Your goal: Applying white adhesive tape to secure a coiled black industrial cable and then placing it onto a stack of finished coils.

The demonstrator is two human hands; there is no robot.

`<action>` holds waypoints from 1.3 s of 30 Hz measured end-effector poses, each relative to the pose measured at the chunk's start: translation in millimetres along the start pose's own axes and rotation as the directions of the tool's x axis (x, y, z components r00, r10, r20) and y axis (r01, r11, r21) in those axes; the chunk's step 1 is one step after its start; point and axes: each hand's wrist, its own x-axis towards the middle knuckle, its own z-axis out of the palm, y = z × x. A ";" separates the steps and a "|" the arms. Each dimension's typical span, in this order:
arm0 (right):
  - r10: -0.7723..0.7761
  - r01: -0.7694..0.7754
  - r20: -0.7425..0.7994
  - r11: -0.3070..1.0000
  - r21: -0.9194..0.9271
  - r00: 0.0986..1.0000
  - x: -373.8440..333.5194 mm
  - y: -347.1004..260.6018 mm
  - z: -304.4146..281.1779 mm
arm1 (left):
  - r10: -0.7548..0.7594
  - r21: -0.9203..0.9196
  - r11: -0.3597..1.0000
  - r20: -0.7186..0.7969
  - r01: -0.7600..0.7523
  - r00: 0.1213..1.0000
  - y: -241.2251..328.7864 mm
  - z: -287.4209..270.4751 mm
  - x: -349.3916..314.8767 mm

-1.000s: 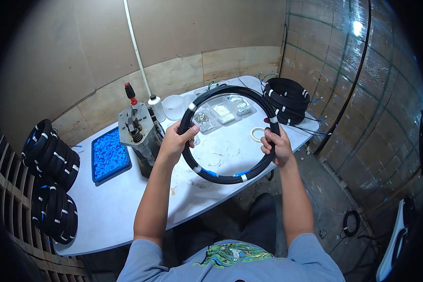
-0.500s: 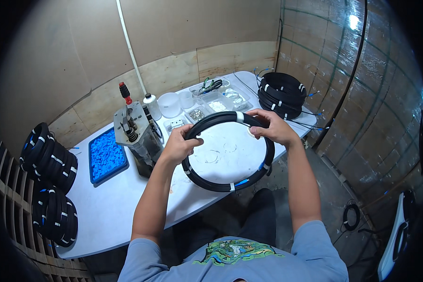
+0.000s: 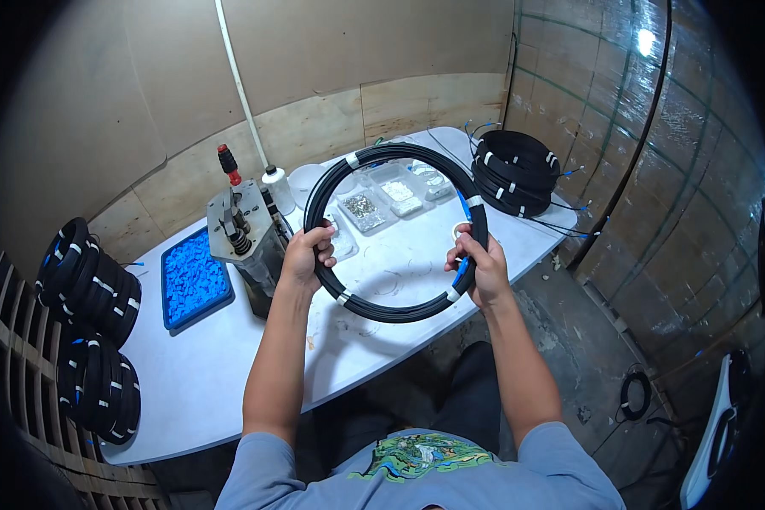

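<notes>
A coil of black cable [image 3: 388,312], bound with white bands, is held up above the white table [image 3: 200,395]. My left hand [image 3: 304,257] is closed around its left side. On the opposite side my right hand [image 3: 481,262] grips the coil, its fingers near a blue-ended piece lying along the ring. A small white ring-shaped item shows by the right fingertips; whether the hand holds it I cannot tell. Through the coil's opening appear clear trays of small parts, among them a tray of metal pieces [image 3: 362,210].
Left of the coil stands a metal hand press [image 3: 245,234] with a red-topped lever, beside a blue tray [image 3: 199,324] of small blue pieces. Stacked black coils sit at the far right [image 3: 512,174] and the left edge [image 3: 102,280]. A white bottle [image 3: 277,189] stands behind the press.
The coil has been turned round in my hands and raised toward the far side. My right hand has come down from its upper right to its right side.
</notes>
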 end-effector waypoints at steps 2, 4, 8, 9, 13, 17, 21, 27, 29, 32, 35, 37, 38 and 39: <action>-0.012 0.010 -0.033 0.999 -0.045 0.999 -0.8 -1.5 0.1 | 0.009 0.012 1.000 0.003 -0.009 1.000 0.4 0.2 -1.0; -0.016 0.014 -0.034 0.998 -0.053 0.999 5.1 1.8 -5.1 | 0.041 0.083 0.996 0.020 -0.043 0.999 3.7 3.0 -3.9; -0.074 0.056 -0.255 0.995 -0.080 0.964 -1.5 -6.7 8.9 | 0.210 0.004 0.977 0.063 -0.211 0.976 8.4 17.9 -18.4; 0.007 -0.020 -0.278 0.999 -0.044 0.961 -0.5 -13.9 8.2 | 0.202 0.040 0.977 0.107 -0.207 0.973 11.0 17.8 -20.8; 0.162 -0.162 -0.033 0.987 0.009 0.986 4.6 -33.3 -12.3 | 0.023 0.265 0.962 0.173 -0.069 0.985 21.4 3.2 -16.4; 0.138 -0.139 0.212 0.990 -0.008 0.968 -1.6 -38.8 -37.4 | -0.164 0.313 0.944 0.156 0.108 0.974 29.2 -8.3 -18.3; 0.108 -0.074 0.065 0.918 -0.390 0.992 0.2 -40.2 -53.1 | -0.220 0.276 0.948 0.200 0.161 0.955 36.8 3.8 -26.6; 0.020 0.017 0.039 0.652 -0.758 0.999 15.3 -38.1 -68.6 | -0.163 0.816 0.577 0.081 0.028 0.983 34.4 3.3 -18.9; -0.259 0.224 0.127 0.388 -0.894 0.957 22.4 -23.5 -77.5 | -0.131 0.971 0.237 0.007 0.025 0.991 31.9 7.4 -13.0; -0.260 0.191 -0.075 0.849 -0.492 0.963 18.7 -3.0 -58.3 | 0.037 0.906 0.410 0.101 -0.107 0.994 9.5 -1.2 -8.4; -0.189 0.148 -0.124 0.948 -0.280 0.974 6.3 -5.8 -35.2 | 0.043 0.649 0.758 0.051 -0.066 0.998 -11.5 8.3 -6.8; -0.112 0.092 -0.110 0.981 -0.173 0.988 0.3 -2.5 -32.6 | 0.002 0.237 0.972 0.022 -0.007 1.000 -21.2 27.4 -9.9; -0.069 0.057 -0.126 0.994 -0.095 0.990 -4.9 0.6 -23.7 | 0.101 0.226 0.970 -0.060 -0.085 0.993 -25.2 26.4 -7.7; -0.051 0.046 -0.115 0.998 -0.043 0.992 -10.8 2.3 -13.3 | 0.090 0.240 0.968 -0.073 -0.070 0.993 -23.1 19.1 -5.2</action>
